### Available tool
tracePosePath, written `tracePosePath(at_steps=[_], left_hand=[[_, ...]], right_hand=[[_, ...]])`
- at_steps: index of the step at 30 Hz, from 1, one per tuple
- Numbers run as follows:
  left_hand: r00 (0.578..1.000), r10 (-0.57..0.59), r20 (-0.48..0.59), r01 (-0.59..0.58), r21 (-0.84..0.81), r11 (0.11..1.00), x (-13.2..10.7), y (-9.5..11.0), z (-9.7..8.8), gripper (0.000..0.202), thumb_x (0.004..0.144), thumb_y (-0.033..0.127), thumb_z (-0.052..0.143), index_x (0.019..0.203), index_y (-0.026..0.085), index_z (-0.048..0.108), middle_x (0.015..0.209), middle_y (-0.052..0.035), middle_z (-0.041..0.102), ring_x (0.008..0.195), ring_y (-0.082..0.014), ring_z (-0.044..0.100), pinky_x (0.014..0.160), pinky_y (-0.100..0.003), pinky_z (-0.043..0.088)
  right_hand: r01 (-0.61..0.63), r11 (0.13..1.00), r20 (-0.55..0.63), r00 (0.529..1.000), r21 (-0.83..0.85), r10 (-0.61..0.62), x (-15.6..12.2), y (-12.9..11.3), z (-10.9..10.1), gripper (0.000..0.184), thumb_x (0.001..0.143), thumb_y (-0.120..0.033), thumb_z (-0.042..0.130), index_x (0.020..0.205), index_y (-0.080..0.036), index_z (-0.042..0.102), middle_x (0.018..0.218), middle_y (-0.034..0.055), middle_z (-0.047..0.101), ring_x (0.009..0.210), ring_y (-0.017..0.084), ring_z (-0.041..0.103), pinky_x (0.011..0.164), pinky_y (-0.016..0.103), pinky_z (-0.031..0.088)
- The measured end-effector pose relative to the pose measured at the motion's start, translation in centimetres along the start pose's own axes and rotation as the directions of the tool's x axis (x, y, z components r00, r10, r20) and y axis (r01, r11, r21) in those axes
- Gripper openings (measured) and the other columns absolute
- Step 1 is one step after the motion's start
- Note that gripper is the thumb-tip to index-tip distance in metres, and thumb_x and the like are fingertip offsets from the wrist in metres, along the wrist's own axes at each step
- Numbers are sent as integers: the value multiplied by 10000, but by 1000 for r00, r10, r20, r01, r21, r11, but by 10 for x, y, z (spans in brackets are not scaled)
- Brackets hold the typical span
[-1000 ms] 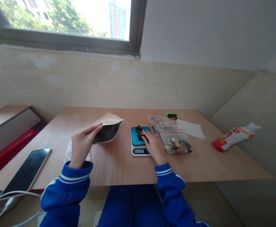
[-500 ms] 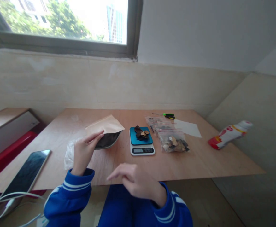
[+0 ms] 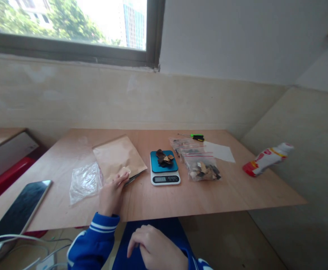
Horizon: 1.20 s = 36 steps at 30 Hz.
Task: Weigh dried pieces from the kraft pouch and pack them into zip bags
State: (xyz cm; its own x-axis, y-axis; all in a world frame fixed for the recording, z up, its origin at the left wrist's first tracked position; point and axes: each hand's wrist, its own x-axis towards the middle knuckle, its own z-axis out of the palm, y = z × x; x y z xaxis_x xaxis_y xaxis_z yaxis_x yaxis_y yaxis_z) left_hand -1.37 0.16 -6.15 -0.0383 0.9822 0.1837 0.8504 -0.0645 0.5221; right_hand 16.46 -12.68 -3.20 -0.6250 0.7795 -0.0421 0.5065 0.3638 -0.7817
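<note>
A flat brown paper bag (image 3: 119,153) is laid toward the wooden surface's (image 3: 220,193) far left corner, touched by the half-open left hand (image 3: 113,191); whether it is gripped cannot be told. Beyond the near edge, the right hand (image 3: 156,245) is loosely curled, apparently empty.

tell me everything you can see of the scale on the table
The scale is a white digital one, plastic-looking, with a blue platform and, at its near end, a dark panel with a grey display; any reading is too blurred to make out. It lies flat on the wooden table. Brown dried pieces rest on the platform. The left hand and right hand are apart from it.
</note>
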Motion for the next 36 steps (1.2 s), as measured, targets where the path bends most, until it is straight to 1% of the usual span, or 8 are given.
tracePosePath(at_steps=[6, 8, 11, 15, 21, 26, 31, 36], left_hand=[[999, 16, -44, -12, 85, 996, -2, 0, -6, 263, 890, 301, 541, 1100, 334, 695, 933, -41, 753, 774, -195, 702, 580, -217, 451], [998, 13, -65, -6, 115, 993, -4, 4, -14, 260, 874, 297, 569, 1096, 345, 697, 908, -33, 758, 748, -202, 705, 557, -220, 442], [992, 34, -117, -22, 105, 994, -11, 13, -25, 276, 864, 291, 587, 1112, 364, 685, 930, -7, 759, 759, -208, 713, 543, -221, 450], [954, 101, -283, -78, 90, 993, -23, 22, -28, 289, 873, 255, 572, 1120, 359, 679, 1053, 9, 730, 859, -216, 717, 581, -229, 498], [876, 229, -425, -204, 104, 973, -33, 17, -14, 300, 921, 240, 488, 1154, 296, 668, 1135, -2, 698, 1052, -226, 655, 711, -240, 541], [884, 180, -432, -178, 46, 983, -32, 9, -16, 300, 916, 240, 498, 1159, 311, 658, 1146, 26, 691, 1075, -215, 640, 716, -231, 550], [871, 124, -475, -182, -78, 980, -28, 9, -32, 267, 899, 258, 531, 1115, 310, 681, 1136, 38, 697, 1073, -203, 644, 797, -241, 552], [898, 174, -403, -248, -139, 959, -34, 17, -39, 262, 901, 253, 522, 1100, 295, 688, 1130, 43, 698, 1051, -191, 656, 900, -269, 536]], right_hand=[[64, 984, -172, 984, 166, -35, 4, -6, -7, 427, 734, 60, 380, 876, -184, 701, 927, 23, 685, 914, 131, 617, 886, 218, 462], [105, 975, -327, 944, 197, -36, 17, -9, -16, 471, 744, 68, 356, 983, -171, 683, 1018, 40, 668, 1001, 123, 605, 935, 216, 455], [94, 992, -484, 874, 83, -43, 46, -8, -34, 484, 789, 50, 344, 1140, -118, 631, 1158, 89, 637, 1131, 144, 556, 1025, 262, 423], [10, 978, -342, 936, -207, -82, 84, -6, -53, 444, 851, 12, 361, 1233, -72, 570, 1259, 139, 601, 1212, 191, 520, 1031, 319, 444], [-160, 786, -209, 977, -597, 41, 118, -19, -43, 316, 899, -21, 422, 1154, -22, 610, 1049, 195, 679, 1023, 261, 630, 852, 375, 546], [-221, 743, -220, 970, -632, 101, 130, -26, -28, 335, 901, -19, 445, 1206, -25, 582, 1077, 180, 678, 975, 249, 650, 785, 344, 573], [-66, 706, -247, 956, -705, -157, 127, -28, -26, 317, 893, -27, 464, 1186, -15, 584, 1093, 172, 667, 1056, 250, 601, 929, 373, 523], [-29, 870, -259, 959, -493, -115, 142, -4, -17, 320, 903, -56, 461, 1195, -50, 591, 1163, 172, 654, 1040, 259, 620, 949, 380, 505]])
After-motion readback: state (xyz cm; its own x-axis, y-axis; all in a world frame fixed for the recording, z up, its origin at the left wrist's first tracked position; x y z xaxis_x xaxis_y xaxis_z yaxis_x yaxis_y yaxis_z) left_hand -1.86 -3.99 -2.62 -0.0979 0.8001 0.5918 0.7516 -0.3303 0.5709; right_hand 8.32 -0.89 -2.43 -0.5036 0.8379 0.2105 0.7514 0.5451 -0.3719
